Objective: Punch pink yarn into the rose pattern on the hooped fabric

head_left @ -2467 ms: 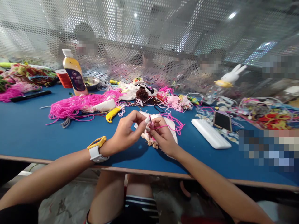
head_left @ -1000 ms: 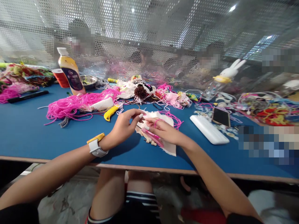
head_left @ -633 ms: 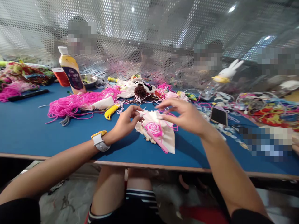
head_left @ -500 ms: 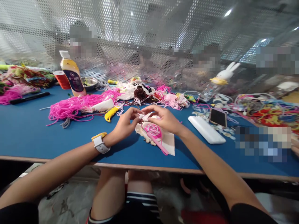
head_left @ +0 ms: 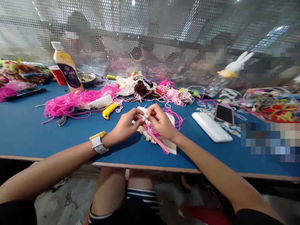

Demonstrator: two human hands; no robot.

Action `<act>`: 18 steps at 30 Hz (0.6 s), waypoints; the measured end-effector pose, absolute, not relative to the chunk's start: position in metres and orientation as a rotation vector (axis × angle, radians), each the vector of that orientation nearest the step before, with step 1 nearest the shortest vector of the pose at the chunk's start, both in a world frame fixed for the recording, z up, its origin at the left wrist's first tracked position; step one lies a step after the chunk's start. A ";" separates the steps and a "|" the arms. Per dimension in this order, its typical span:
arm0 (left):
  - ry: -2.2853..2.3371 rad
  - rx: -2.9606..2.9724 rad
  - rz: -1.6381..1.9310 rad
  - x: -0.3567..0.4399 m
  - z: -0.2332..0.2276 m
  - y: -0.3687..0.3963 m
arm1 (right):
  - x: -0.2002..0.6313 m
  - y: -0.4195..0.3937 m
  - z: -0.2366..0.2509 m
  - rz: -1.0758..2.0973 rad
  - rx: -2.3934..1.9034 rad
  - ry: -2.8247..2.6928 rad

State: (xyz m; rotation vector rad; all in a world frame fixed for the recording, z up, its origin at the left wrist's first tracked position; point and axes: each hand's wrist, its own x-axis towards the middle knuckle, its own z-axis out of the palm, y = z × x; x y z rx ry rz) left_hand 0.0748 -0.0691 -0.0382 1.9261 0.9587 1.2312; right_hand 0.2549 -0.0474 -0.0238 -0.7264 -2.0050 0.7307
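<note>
My left hand [head_left: 126, 125], with a white and yellow watch [head_left: 97, 143] on its wrist, pinches the upper edge of a cream cloth [head_left: 172, 147] that bears a pink stitched patch. My right hand [head_left: 161, 123] meets it fingertip to fingertip and pinches the same edge. What sits between the fingertips is too small to make out. A pink stick-like tool [head_left: 159, 143] lies loose on the cloth below my right hand. Pink yarn [head_left: 176, 117] trails away behind that hand on the blue table [head_left: 28, 131].
A heap of pink yarn [head_left: 70, 104], a yellow-handled cutter [head_left: 109, 110] and a drink bottle [head_left: 67, 68] are to the left. A white slab [head_left: 211, 126], a phone [head_left: 224, 114] and a rabbit-topped bottle [head_left: 225, 78] are on the right. People sit behind the perforated screen [head_left: 150, 37].
My right hand laid the pink tool on the cloth, lifted away open, then came back to meet my left hand at the cloth's upper edge. My left hand stayed put.
</note>
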 end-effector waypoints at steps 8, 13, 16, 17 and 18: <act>1.007 1.994 1.116 0.077 -0.036 -0.071 | 0.252 -0.049 -0.026 0.736 -0.820 -1.911; 1.022 1.994 1.136 0.077 -0.035 -0.071 | 0.266 -0.036 -0.019 1.054 -0.764 -1.810; 1.012 1.966 1.142 0.076 -0.034 -0.071 | 0.276 -0.029 -0.015 1.141 -0.708 -1.925; 1.003 1.965 1.142 0.076 -0.034 -0.071 | 0.278 -0.028 -0.015 1.173 -0.695 -1.952; 0.993 1.967 1.140 0.076 -0.034 -0.071 | 0.278 -0.028 -0.015 1.202 -0.681 -1.956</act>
